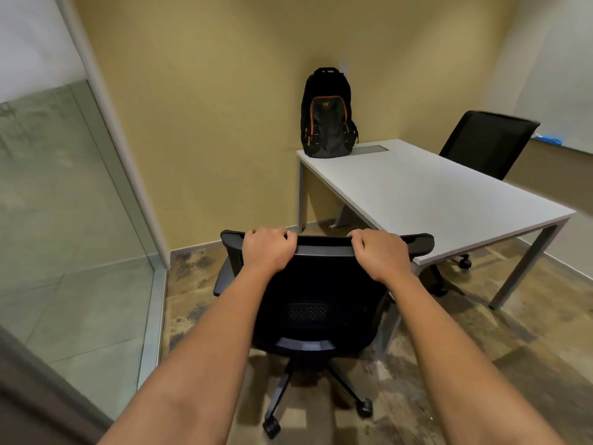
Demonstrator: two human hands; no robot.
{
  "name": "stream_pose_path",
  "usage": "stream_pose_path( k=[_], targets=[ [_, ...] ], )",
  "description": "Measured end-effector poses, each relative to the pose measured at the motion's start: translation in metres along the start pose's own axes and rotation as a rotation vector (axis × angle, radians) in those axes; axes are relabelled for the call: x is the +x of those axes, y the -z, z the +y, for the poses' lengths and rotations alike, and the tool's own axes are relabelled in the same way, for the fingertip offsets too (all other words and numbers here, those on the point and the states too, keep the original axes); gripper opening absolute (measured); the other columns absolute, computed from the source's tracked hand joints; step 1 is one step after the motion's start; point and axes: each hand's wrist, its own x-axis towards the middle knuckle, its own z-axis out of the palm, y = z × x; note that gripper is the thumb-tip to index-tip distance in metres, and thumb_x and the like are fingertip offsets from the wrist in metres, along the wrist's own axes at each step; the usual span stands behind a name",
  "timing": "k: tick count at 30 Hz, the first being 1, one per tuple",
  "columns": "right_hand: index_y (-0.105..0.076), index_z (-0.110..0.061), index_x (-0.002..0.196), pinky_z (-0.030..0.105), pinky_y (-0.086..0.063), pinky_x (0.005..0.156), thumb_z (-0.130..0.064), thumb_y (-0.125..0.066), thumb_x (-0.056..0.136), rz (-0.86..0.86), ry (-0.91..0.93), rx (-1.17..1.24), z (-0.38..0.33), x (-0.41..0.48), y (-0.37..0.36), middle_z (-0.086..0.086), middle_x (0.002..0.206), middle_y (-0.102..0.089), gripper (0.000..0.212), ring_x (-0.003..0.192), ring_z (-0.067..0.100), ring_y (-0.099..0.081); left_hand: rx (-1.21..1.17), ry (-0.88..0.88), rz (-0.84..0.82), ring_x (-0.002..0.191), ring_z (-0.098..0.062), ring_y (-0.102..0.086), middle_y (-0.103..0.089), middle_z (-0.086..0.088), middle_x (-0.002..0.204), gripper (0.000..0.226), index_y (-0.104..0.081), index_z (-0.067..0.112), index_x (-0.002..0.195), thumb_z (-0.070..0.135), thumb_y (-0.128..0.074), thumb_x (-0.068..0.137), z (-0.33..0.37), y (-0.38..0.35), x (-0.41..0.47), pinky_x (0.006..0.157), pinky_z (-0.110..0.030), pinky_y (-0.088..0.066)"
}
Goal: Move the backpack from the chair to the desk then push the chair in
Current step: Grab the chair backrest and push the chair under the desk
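A black backpack (327,117) with orange trim stands upright on the far left corner of the white desk (426,194), leaning against the yellow wall. A black office chair (308,303) on castors stands in front of me, at the desk's near left corner, its seat mostly outside the desk. My left hand (268,248) grips the top edge of the chair's backrest on the left. On the right side of that same edge my right hand (378,253) is wrapped around it.
A second black chair (484,142) stands behind the desk at the right. A glass partition (70,220) with a metal frame runs along the left. The yellow wall closes the corner behind the desk. Patterned floor shows around the chair's wheels.
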Motion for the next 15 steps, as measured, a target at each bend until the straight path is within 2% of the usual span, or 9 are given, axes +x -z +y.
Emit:
stream_pose_path(
  k=[4, 8, 12, 15],
  targets=[
    [-0.068, -0.02, 0.099, 0.03, -0.044, 0.068, -0.036, -0.02, 0.097, 0.002, -0.025, 0.007, -0.011, 0.02, -0.01, 0.001, 0.087, -0.069, 0.051, 0.073, 0.016, -0.058, -0.003, -0.02, 0.012, 0.072, -0.025, -0.044, -0.069, -0.013, 0.089, 0.039, -0.06, 0.014, 0.076, 0.029, -0.028, 0.092, -0.016, -0.002, 0.022, 0.076, -0.034, -0.033],
    [-0.068, -0.02, 0.099, 0.03, -0.04, 0.063, -0.034, -0.021, 0.097, -0.012, -0.028, 0.003, -0.015, 0.043, -0.018, 0.002, 0.082, -0.068, 0.049, 0.068, 0.015, -0.053, -0.007, -0.027, 0.015, 0.073, -0.026, -0.049, -0.068, -0.012, 0.085, 0.044, -0.067, 0.011, 0.082, 0.031, -0.029, 0.092, -0.026, -0.005, 0.047, 0.08, -0.034, -0.034],
    [-0.068, -0.019, 0.098, 0.032, -0.045, 0.066, -0.034, -0.022, 0.097, -0.002, -0.037, 0.018, -0.017, 0.068, -0.029, 0.002, 0.081, -0.068, 0.049, 0.071, 0.017, -0.058, -0.006, -0.049, 0.027, 0.072, -0.026, -0.05, -0.063, -0.009, 0.076, 0.043, -0.067, 0.012, 0.08, 0.031, -0.03, 0.09, -0.034, -0.01, 0.075, 0.076, -0.034, -0.031],
    [-0.068, -0.019, 0.097, 0.031, -0.043, 0.063, -0.034, -0.021, 0.097, 0.017, -0.043, -0.009, -0.019, 0.091, -0.038, 0.003, 0.083, -0.069, 0.05, 0.071, 0.018, -0.058, -0.012, -0.056, 0.033, 0.07, -0.026, -0.05, -0.057, -0.005, 0.068, 0.042, -0.065, 0.011, 0.076, 0.03, -0.03, 0.089, -0.04, -0.015, 0.098, 0.075, -0.034, -0.031]
  ],
)
